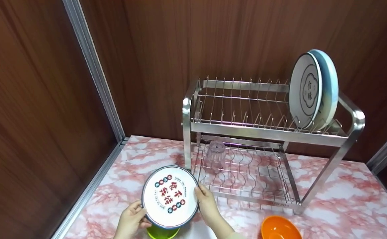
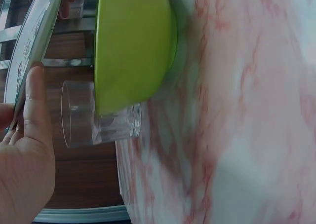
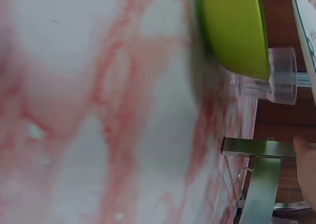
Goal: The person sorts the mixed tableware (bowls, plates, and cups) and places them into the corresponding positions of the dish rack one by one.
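Note:
A round white plate (image 1: pixel 183 212) with a dark blue rim and red lettering is held between both hands, face up and tilted toward the head camera. My left hand (image 1: pixel 132 217) pinches its lower left edge, thumb against the rim. On the opposite edge, my right hand (image 1: pixel 210 205) grips with the thumb on the face side and its other fingers hidden behind. Below the plate a lime green bowl (image 2: pixel 133 46) stands on the table, mostly covered in the head view. A clear cup (image 2: pixel 79 113) stands behind that bowl in the left wrist view.
A two-tier metal dish rack (image 1: pixel 266 132) stands at the back. Its upper tier holds a white plate (image 1: pixel 299 89) and a blue plate (image 1: pixel 330 79) upright at the right end. A clear glass (image 1: pixel 216 154) sits on the lower tier. An orange bowl (image 1: pixel 279 229) stands front right.

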The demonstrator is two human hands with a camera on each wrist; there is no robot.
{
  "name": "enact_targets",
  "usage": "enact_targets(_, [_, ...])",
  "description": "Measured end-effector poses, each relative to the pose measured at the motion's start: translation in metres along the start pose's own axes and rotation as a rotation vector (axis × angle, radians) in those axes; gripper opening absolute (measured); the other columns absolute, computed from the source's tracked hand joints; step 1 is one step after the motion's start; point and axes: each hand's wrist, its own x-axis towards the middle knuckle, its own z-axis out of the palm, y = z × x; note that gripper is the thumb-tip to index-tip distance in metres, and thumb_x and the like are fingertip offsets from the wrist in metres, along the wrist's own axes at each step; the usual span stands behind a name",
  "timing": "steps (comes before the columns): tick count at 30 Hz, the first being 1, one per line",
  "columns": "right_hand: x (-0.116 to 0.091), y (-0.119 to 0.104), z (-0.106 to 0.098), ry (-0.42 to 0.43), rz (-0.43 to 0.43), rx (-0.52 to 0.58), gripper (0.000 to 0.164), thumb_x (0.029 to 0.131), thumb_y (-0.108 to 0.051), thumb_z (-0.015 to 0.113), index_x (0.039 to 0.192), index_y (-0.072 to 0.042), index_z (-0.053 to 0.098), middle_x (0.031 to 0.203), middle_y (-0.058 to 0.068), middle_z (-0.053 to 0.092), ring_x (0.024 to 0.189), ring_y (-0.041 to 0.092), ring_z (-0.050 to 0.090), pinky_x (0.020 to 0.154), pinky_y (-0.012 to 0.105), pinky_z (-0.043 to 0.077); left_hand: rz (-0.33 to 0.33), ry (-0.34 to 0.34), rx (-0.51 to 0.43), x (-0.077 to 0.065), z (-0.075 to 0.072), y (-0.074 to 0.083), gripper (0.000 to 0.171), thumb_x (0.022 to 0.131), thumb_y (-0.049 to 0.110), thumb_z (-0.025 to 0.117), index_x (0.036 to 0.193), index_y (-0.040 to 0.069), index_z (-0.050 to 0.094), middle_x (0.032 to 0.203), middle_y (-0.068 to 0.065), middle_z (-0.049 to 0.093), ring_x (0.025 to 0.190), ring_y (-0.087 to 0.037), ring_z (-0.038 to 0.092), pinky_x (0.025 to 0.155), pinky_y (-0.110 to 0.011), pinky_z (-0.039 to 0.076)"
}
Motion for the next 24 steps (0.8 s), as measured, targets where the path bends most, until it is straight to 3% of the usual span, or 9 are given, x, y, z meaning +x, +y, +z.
enact_targets(4, [-0.013, 0.001, -0.013, -0.021, 0.033, 0.043, 0.043, 0.093, -0.023, 0.039, 0.127, 0.004, 0.038, 0.119, 0.017, 0.051, 0.105, 0.015, 0.052, 0.091, 0.029, 0.042, 0.013, -0.05, 0.004, -0.001, 0.011, -0.003, 0.046, 0.087, 0.003, 0.045, 0.127, -0.013, 0.028, 0.071, 0.001, 0.056, 0.052, -0.008, 0.055, 0.053, -0.026, 0.051])
enact_targets(9, [-0.028, -0.001, -0.035, -0.061, 0.089, 0.112, 0.05, 0.094, -0.026, 0.039, 0.133, 0.004, 0.028, 0.121, 0.019, 0.049, 0.1, 0.016, 0.056, 0.084, 0.033, 0.047, 0.009, -0.106, 0.003, -0.001, 0.025, -0.006, 0.045, 0.087, 0.003, 0.047, 0.126, -0.012, 0.031, 0.071, 0.001, 0.056, 0.051, -0.008, 0.054, 0.052, -0.027, 0.051])
enact_targets(13, [-0.037, -0.003, -0.053, -0.082, 0.121, 0.137, 0.053, 0.093, -0.027, 0.04, 0.133, 0.005, 0.025, 0.109, 0.012, 0.057, 0.088, 0.014, 0.06, 0.074, 0.032, 0.05, 0.002, -0.138, 0.01, 0.0, 0.036, -0.007, 0.043, 0.086, 0.005, 0.05, 0.124, -0.011, 0.035, 0.068, 0.001, 0.055, 0.05, -0.008, 0.055, 0.052, -0.028, 0.051])
enact_targets(20, [-0.052, -0.008, -0.078, -0.105, 0.169, 0.175, 0.05, 0.092, -0.028, 0.043, 0.128, 0.006, 0.033, 0.09, 0.0, 0.06, 0.076, 0.01, 0.06, 0.066, 0.028, 0.051, 0.025, -0.195, 0.052, 0.005, 0.053, -0.005, 0.044, 0.086, 0.008, 0.049, 0.124, -0.011, 0.037, 0.069, 0.001, 0.057, 0.052, -0.009, 0.056, 0.051, -0.029, 0.051])
enact_targets(24, [-0.061, -0.018, -0.089, -0.067, 0.213, 0.165, 0.048, 0.09, -0.024, 0.048, 0.127, 0.004, 0.037, 0.086, -0.001, 0.062, 0.071, 0.01, 0.062, 0.062, 0.028, 0.052, 0.022, -0.205, 0.075, 0.009, 0.062, -0.002, 0.044, 0.085, 0.008, 0.05, 0.123, -0.011, 0.039, 0.068, 0.002, 0.057, 0.052, -0.008, 0.054, 0.05, -0.027, 0.051])
